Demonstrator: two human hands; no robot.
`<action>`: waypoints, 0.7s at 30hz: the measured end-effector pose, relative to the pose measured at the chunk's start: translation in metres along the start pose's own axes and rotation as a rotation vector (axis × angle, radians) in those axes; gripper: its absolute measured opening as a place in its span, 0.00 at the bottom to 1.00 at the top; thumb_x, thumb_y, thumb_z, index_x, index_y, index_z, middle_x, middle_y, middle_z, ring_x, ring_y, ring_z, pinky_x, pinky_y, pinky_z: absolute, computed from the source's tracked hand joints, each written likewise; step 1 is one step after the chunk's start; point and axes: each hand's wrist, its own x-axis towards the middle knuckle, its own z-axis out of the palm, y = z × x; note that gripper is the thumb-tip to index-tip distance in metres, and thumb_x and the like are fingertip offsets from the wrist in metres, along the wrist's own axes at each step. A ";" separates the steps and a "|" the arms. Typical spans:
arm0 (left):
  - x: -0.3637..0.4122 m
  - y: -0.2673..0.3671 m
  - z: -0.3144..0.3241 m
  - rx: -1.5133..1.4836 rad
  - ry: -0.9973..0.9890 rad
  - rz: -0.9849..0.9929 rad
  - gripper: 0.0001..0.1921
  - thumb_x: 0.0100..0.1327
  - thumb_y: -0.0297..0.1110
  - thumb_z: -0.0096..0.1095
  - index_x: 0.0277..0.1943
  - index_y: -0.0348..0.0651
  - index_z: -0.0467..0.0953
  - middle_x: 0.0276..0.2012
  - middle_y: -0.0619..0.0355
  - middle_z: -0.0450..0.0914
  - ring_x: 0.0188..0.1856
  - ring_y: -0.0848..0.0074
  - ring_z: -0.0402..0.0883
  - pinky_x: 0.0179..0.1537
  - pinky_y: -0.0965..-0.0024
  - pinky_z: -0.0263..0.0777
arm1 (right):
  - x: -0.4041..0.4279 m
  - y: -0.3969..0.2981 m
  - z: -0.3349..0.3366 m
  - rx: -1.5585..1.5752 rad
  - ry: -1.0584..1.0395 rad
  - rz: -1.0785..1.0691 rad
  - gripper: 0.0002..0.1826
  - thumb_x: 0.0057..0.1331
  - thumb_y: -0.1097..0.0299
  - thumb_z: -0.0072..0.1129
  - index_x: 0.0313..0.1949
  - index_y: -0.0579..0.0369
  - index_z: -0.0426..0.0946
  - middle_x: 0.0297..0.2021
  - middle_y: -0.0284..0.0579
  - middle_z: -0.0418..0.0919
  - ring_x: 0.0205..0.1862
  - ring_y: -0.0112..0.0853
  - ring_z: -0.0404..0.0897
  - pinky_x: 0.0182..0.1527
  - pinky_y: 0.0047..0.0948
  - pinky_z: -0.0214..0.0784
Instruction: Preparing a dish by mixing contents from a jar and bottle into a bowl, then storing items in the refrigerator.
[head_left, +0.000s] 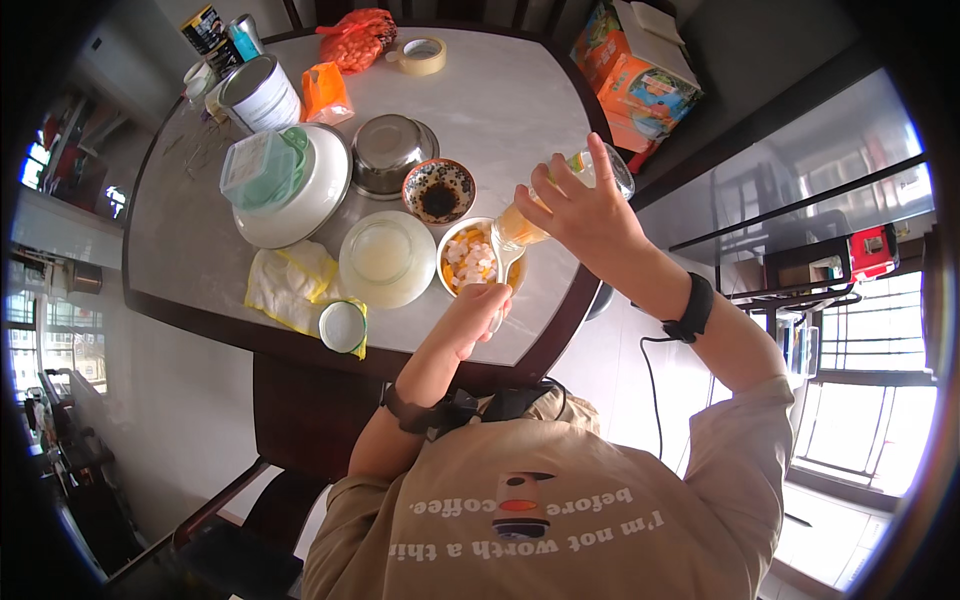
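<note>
With its fingers wrapped about it, my right hand (577, 199) holds a glass jar (517, 225) tilted, mouth down to the left. Yellowish content lies in the jar's lower end. My left hand (480, 309) grips the handle of a pale spoon (504, 262), whose bowl end is at the jar's mouth. Beneath them stands a white bowl (466, 259) with yellow-orange pieces and whitish translucent chunks on top. The jar and spoon hide part of its right side. Just behind sits a patterned bowl (439, 191) with dark liquid in the bottom.
Left of the bowl are a translucent lid or dish (387, 259), a cloth (289, 281) and a jar lid (343, 327). Farther back stand a metal basin (390, 150), a white basin (330, 172) with plastic containers, a large can (262, 97) and a tape roll (421, 57).
</note>
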 end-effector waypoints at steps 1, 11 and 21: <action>0.001 0.000 0.001 0.007 -0.003 0.008 0.14 0.60 0.38 0.48 0.19 0.45 0.65 0.15 0.67 0.60 0.12 0.87 0.52 0.14 0.81 0.43 | 0.001 -0.001 0.002 0.000 0.001 -0.002 0.22 0.52 0.66 0.57 0.49 0.45 0.68 0.43 0.32 0.70 0.54 0.31 0.66 0.65 0.58 0.34; -0.002 0.000 -0.001 0.044 0.052 0.000 0.14 0.60 0.37 0.47 0.19 0.45 0.64 0.13 0.68 0.58 0.11 0.87 0.50 0.14 0.79 0.41 | 0.007 -0.009 0.007 0.022 -0.015 -0.087 0.25 0.53 0.65 0.57 0.52 0.44 0.66 0.46 0.34 0.70 0.54 0.33 0.66 0.59 0.43 0.51; -0.002 -0.011 -0.013 0.053 0.044 0.040 0.13 0.59 0.38 0.48 0.21 0.43 0.68 0.14 0.68 0.62 0.12 0.88 0.55 0.13 0.81 0.46 | -0.008 -0.007 0.019 0.084 -0.040 0.057 0.26 0.50 0.68 0.58 0.51 0.43 0.67 0.44 0.33 0.71 0.53 0.31 0.67 0.58 0.41 0.51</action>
